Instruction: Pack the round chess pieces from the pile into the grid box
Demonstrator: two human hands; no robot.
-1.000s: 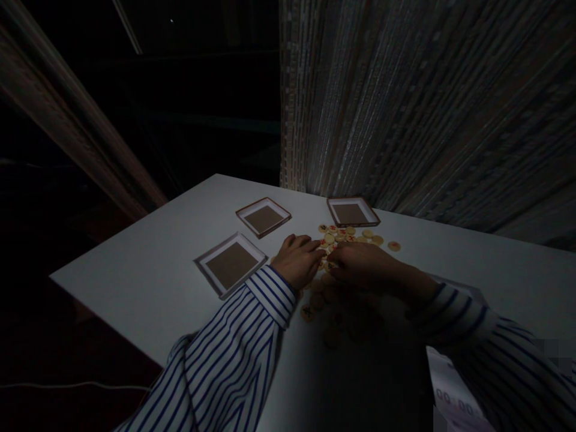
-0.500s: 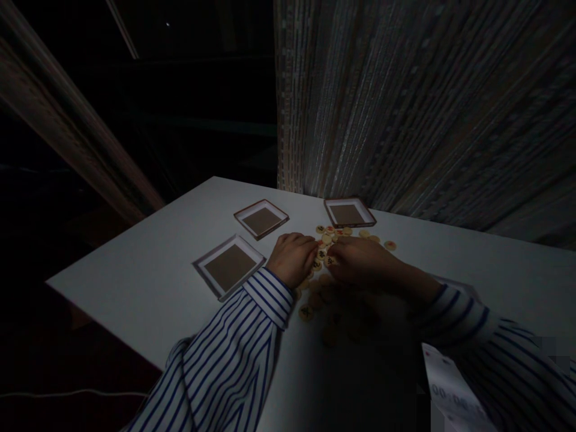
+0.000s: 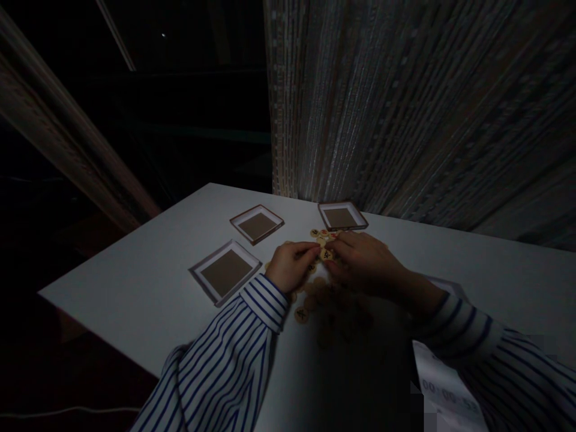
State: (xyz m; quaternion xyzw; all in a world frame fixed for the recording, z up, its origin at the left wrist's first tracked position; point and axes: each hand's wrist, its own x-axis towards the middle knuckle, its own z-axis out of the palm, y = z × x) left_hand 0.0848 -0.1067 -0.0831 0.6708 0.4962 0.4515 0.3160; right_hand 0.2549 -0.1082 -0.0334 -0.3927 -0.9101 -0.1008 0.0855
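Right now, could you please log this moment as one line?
left hand: fingertips at round pieces; right hand: fingers at black-marked piece; table: loose pieces, shallow trays

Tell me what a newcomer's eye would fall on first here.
Probably the left hand and right hand, close together mid-picture amid round, pale-yellow discs, some with dark characters. Next come the white cloth sleeves with blue stripes in the foreground, and a bright screen with dark digits at lower right. Beyond and left lie three shallow, brown-bottomed square trays.

Round pieces (image 3: 326,255) are being handled by the left hand (image 3: 288,264) and right hand (image 3: 365,259) on a white table (image 3: 135,270).
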